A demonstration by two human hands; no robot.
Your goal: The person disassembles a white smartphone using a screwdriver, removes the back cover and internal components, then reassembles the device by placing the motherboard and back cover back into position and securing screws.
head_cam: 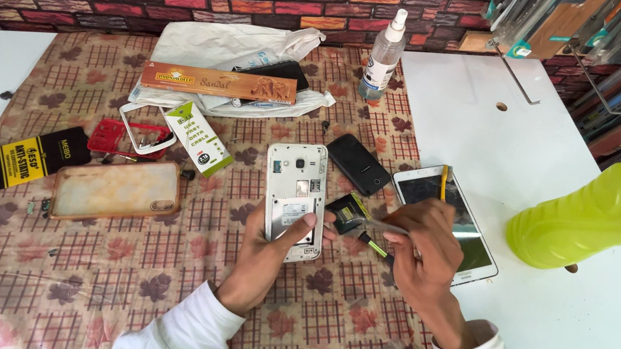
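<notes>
A white phone with its back cover off (pixel 294 188) lies face down on the patterned cloth (pixel 107 275). My left hand (pixel 266 254) rests on its lower edge, thumb pressing the open back. My right hand (pixel 426 253) holds metal tweezers (pixel 373 225), their tip at a small black part (pixel 346 211) just right of the phone. A thin screwdriver with a yellow-green grip (pixel 375 247) lies under that hand.
A black battery (pixel 358 164) and a white phone, screen up (pixel 447 220), lie to the right. A phone case (pixel 116 188), black packet (pixel 17 159), red frame (pixel 113 135), long box (pixel 217 83), spray bottle (pixel 383 56) and lime-green plastic object (pixel 617 208) surround the work spot.
</notes>
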